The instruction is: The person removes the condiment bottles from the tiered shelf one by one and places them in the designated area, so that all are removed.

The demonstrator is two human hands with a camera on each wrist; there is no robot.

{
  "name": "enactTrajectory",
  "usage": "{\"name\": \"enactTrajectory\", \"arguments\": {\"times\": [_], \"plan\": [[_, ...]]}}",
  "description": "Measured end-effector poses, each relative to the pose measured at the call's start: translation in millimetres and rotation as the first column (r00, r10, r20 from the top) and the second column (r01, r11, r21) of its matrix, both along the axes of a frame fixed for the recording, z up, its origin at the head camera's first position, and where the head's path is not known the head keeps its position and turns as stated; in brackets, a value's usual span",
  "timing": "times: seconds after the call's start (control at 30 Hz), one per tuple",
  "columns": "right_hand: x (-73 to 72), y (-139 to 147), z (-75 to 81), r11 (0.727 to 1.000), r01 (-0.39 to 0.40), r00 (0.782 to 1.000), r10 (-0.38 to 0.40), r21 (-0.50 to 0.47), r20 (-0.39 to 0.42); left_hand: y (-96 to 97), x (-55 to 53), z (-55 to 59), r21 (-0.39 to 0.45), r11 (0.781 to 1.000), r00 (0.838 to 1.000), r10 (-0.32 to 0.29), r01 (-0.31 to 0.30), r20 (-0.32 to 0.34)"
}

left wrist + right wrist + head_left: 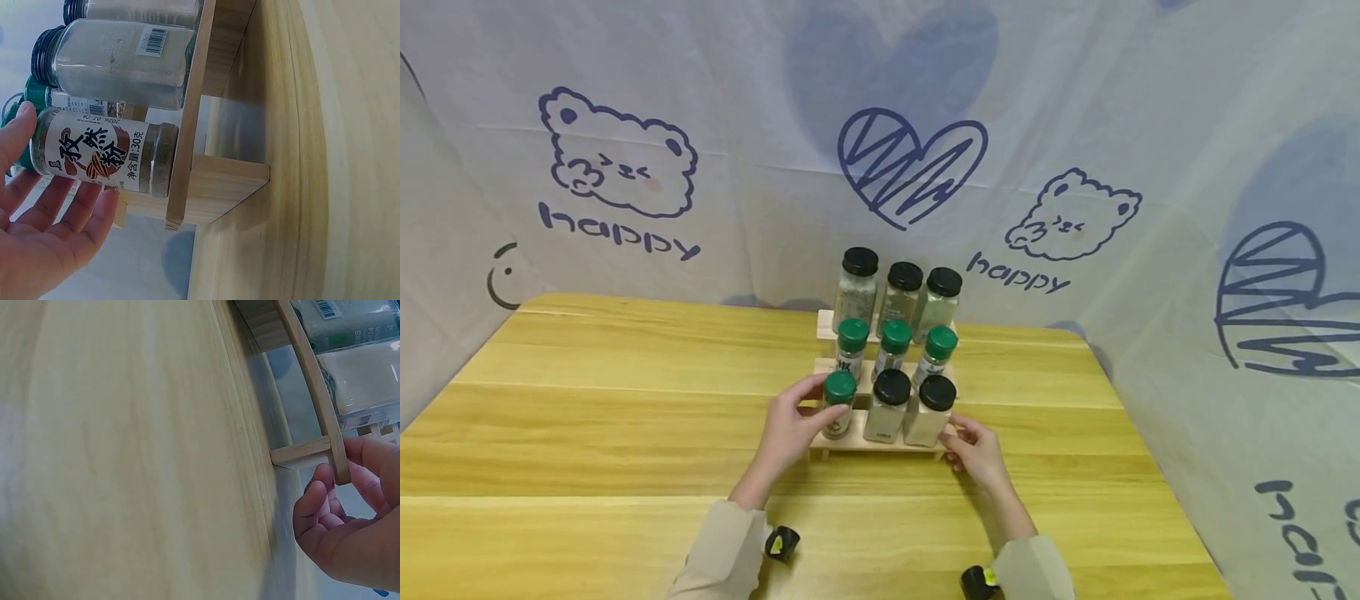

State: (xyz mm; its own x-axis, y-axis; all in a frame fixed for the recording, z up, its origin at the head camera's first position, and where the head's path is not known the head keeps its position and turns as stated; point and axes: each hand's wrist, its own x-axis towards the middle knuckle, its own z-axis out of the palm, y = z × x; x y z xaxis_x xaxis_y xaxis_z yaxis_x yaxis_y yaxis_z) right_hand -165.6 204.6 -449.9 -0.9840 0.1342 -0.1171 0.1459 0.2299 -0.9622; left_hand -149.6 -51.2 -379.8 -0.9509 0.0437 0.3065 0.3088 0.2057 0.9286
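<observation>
A three-tier wooden rack (850, 446) bears several spice jars. My left hand (792, 421) grips a small green-capped spice jar (100, 150) at the left end of the lowest tier. In the left wrist view its base sits on the shelf board, with my thumb near the cap and fingers behind it. On the other side, my right hand (350, 519) pinches the right end of the rack's lowest shelf (319, 387), one finger above the board and others curled below. Beside the held jar stand two black-capped jars, one in the middle (887, 408) and one at right (931, 412).
Three green-capped jars, one of them in the middle (892, 346), stand on the second tier. Taller black-capped jars (856, 292) line the top tier. The yellow wooden table (625, 433) meets a printed cloth (760, 225) behind the rack.
</observation>
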Motion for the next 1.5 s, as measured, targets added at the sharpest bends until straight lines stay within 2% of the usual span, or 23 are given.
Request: {"name": "enactTrajectory", "arguments": {"times": [0.13, 0.37, 0.47, 0.57, 0.7, 0.8, 1.1, 1.37, 1.5], "plan": [[0.5, 0, 1.4, 1.0, -0.005, 1.0, 0.005, 0.002, 0.0, -1.2, 0.4, -1.7, 0.026, 1.0, 1.0, -0.01, 0.01, -0.005], [1.0, -1, 2.1, 1.0, -0.003, 1.0, 0.003, -0.003, 0.004, -8.0, -8.4, -19.5, 0.073, 0.997, 1.0, 0.002, 0.0, -0.022], [0.6, -1, 1.7, 1.0, 0.005, 1.0, -0.005, 0.0, 0.011, -11.8, -8.1, -19.3, 0.068, 0.997, 0.999, 0.025, -0.023, -0.03], [0.6, 0, 1.0, 1.0, 0.012, 1.0, -0.013, 0.005, 0.019, -14.4, -2.1, -7.3, 0.052, 0.998, 0.999, 0.046, -0.045, -0.011], [0.6, 0, 0.9, 1.0, 0.016, 1.0, -0.017, 0.016, 0.026, -19.3, -0.8, -7.0, 0.037, 0.998, 0.999, 0.05, -0.049, -0.018], [0.3, 0, 1.0, 1.0, 0.02, 0.999, -0.02, 0.018, 0.033, -24.7, -5.5, -18.8, 0.031, 0.999, 0.998, 0.046, -0.045, -0.036], [2.2, -1, 0.9, 1.0, 0.005, 0.999, -0.005, -0.001, 0.034, -36.2, -3.3, -21.3, 0.009, 0.998, 0.996, 0.069, -0.07, 0.062], [3.3, -1, 2.6, 1.0, 0.002, 0.999, -0.002, -0.007, 0.034, -46.2, -9.4, -21.5, -0.026, 0.994, 0.992, 0.111, -0.11, 0.067], [3.3, -1, 3.0, 1.0, 0.001, 0.999, 0.0, -0.01, 0.038, -48.8, -16.5, -23.6, -0.045, 0.989, 0.988, 0.141, -0.138, 0.058]]}}
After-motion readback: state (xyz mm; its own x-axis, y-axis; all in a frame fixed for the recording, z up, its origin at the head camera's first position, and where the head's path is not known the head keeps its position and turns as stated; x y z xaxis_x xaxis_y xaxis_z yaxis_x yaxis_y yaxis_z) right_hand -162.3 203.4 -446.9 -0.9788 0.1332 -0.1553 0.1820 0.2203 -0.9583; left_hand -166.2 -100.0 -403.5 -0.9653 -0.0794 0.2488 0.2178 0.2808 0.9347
